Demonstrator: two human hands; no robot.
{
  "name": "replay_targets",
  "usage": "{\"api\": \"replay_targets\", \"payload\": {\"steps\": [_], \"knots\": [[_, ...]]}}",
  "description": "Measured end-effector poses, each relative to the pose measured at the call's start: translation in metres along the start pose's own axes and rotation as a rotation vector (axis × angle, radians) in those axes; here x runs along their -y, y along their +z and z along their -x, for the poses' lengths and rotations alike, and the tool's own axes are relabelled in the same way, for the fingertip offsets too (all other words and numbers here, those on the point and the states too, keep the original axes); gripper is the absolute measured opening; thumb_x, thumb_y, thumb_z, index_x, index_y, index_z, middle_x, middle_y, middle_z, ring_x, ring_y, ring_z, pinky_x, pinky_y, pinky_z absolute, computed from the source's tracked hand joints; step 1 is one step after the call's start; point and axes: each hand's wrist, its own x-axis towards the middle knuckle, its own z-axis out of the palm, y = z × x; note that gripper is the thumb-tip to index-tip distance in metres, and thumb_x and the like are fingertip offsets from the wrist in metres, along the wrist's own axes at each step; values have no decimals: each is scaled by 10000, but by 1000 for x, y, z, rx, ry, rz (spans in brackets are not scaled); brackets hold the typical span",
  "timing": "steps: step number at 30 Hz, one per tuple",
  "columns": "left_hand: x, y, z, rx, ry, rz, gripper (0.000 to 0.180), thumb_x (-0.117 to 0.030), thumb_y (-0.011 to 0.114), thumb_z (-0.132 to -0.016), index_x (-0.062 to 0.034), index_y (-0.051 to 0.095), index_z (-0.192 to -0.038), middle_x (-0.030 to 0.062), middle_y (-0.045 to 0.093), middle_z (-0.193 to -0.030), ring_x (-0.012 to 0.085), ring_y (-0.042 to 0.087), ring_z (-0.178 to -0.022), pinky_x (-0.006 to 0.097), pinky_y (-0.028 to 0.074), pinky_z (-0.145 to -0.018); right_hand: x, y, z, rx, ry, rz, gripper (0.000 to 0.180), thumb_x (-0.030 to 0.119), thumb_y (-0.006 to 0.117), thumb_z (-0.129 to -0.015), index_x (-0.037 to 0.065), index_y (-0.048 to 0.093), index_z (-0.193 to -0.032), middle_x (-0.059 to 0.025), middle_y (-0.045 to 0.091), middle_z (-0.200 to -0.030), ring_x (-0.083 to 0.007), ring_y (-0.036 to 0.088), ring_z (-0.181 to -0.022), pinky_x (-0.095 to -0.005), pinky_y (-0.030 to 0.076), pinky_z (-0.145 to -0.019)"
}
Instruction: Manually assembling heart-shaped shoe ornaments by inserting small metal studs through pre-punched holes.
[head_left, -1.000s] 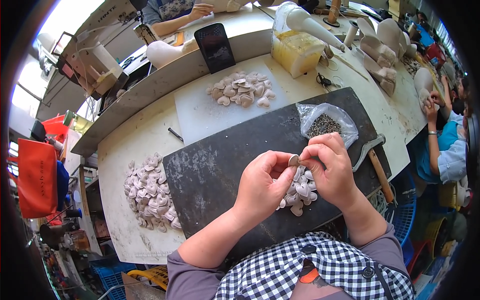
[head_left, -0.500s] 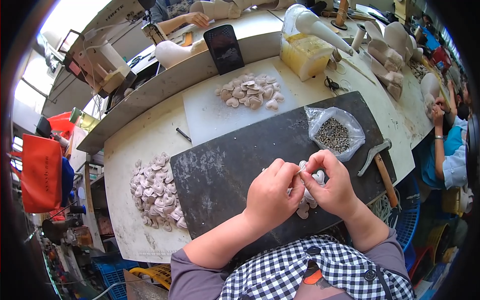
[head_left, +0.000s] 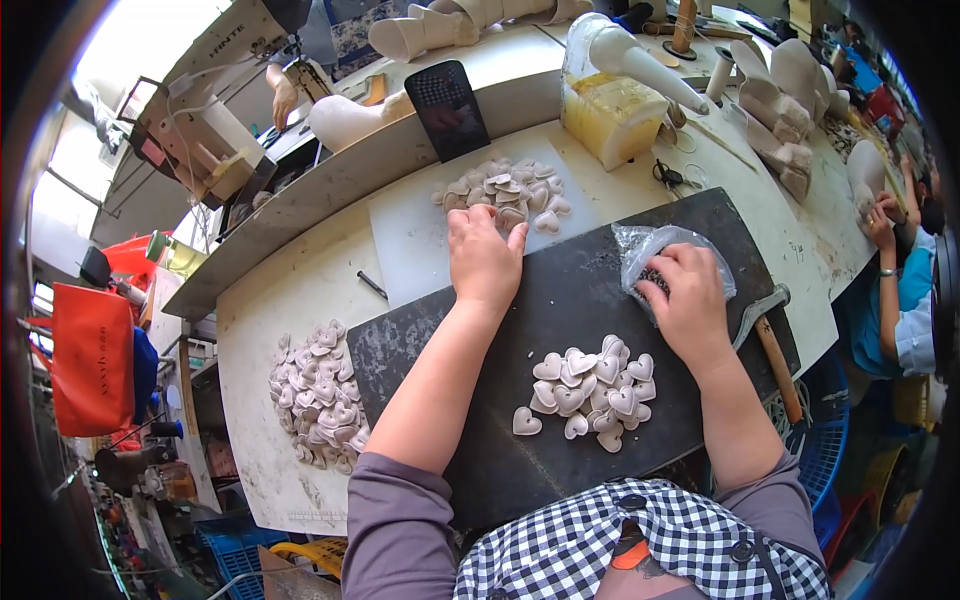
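My left hand [head_left: 484, 262] reaches to the near edge of a pile of pale padded heart patches [head_left: 515, 182] on a white sheet [head_left: 400, 235]. Its thumb and forefinger stand apart around a heart at the pile's edge. My right hand [head_left: 690, 300] has its curled fingertips inside a clear plastic bag [head_left: 712, 246] of small dark metal bits [head_left: 658, 272]; what they pinch is hidden. Between my forearms, a cluster of similar hearts [head_left: 592, 385] lies on the black board [head_left: 480, 400], with one heart [head_left: 526, 421] a little apart at its left.
A larger heap of hearts [head_left: 318, 400] lies left of the board. A hammer [head_left: 778, 365] rests on its right edge. Beyond stand a dark phone-like slab [head_left: 448, 110], a yellow block [head_left: 615, 115] and scissors [head_left: 668, 176]. A co-worker's hands [head_left: 882, 218] are at far right.
My hands have parted from above the near hearts, uncovering them. The left went forward to the far pile, the right into the bag. The co-worker's hand at the back has shifted left.
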Motion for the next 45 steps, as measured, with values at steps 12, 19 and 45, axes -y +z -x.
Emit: {"api": "replay_targets", "payload": {"steps": [12, 19, 45], "knots": [[-13, -36, 18, 93, -95, 687, 153, -112, 657, -968, -27, 628, -1092, 22, 651, -939, 101, 615, -819, 245, 498, -748, -10, 5, 3, 35, -44, 6, 104, 135, 749, -805, 100, 673, -867, -39, 625, -921, -264, 562, -930, -402, 435, -835], [-60, -77, 88, 429, -217, 1064, 325, -109, 619, -1000, -11, 590, -1308, 10, 611, -989, 91, 587, -856, 228, 492, -758, -14, -3, 3, 40, 9, -32, 74, 132, 712, -849, 89, 658, -875, -63, 639, -910, -280, 590, -916, -409, 457, -827], [-61, -66, 112, 541, -280, 959, 189, 1, 669, -932, 35, 645, -1116, 68, 718, -996, 105, 682, -890, 238, 557, -796, 51, -30, 4, 131, 53, -747, 178, 8, 825, -705, 61, 732, -847, -63, 614, -906, -201, 608, -830, -312, 504, -728]]}}
